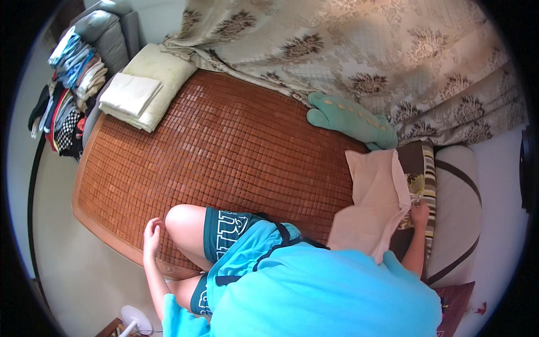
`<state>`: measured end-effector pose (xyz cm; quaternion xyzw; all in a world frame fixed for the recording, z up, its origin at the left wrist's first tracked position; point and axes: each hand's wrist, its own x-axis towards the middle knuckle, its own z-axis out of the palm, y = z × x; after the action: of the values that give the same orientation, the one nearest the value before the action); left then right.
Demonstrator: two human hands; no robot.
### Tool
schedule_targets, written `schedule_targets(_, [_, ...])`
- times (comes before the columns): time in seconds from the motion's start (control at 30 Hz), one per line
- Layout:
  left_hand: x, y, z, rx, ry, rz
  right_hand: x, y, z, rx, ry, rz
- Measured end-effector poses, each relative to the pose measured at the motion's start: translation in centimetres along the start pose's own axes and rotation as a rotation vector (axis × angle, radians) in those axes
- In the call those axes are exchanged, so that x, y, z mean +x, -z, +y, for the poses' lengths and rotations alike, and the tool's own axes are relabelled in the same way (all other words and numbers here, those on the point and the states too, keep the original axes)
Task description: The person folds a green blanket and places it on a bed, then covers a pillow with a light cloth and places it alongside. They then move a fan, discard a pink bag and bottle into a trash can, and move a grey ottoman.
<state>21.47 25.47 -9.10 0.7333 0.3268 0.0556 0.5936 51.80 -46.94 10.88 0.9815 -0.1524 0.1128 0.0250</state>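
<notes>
My left hand (152,240) hangs beside my bare knee over the near left part of a brown tile-like mat (236,143); its fingers are loosely bent and hold nothing. At the right, my right hand (420,212) pinches the edge of a pale pink cloth (370,202). That cloth lies rumpled from beside my turquoise shirt up over part of a dark brown patterned pillow (410,158). A striped band runs along the pillow's right side. My fingertips are small in view, so the exact grip is partly hidden.
A green plush toy (353,120) lies by the patterned curtain (362,50). Folded pale bedding (168,76) with a white folded cloth (130,93) rests at the far left corner. Piled clothes (76,84) sit beyond it. A beige headboard (457,202) stands right, a white fan (135,320) lower left.
</notes>
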Motion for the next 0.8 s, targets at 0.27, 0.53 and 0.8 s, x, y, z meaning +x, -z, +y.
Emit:
schedule_targets(0.27, [-0.8,0.9,-0.8,-0.013,-0.036,0.126,1.7,18.7,-9.1,-0.271,0.616,0.148])
schedule_targets(0.53, [-2.7,-3.5,9.7,-0.111,-0.381,0.095,1.5,25.2,-23.8,0.141,1.163,0.378])
schedule_targets(0.8, [-0.2,-1.5,12.0,-0.391,-0.550,0.282,-1.3,18.4,-47.2,0.862,1.658,-0.084])
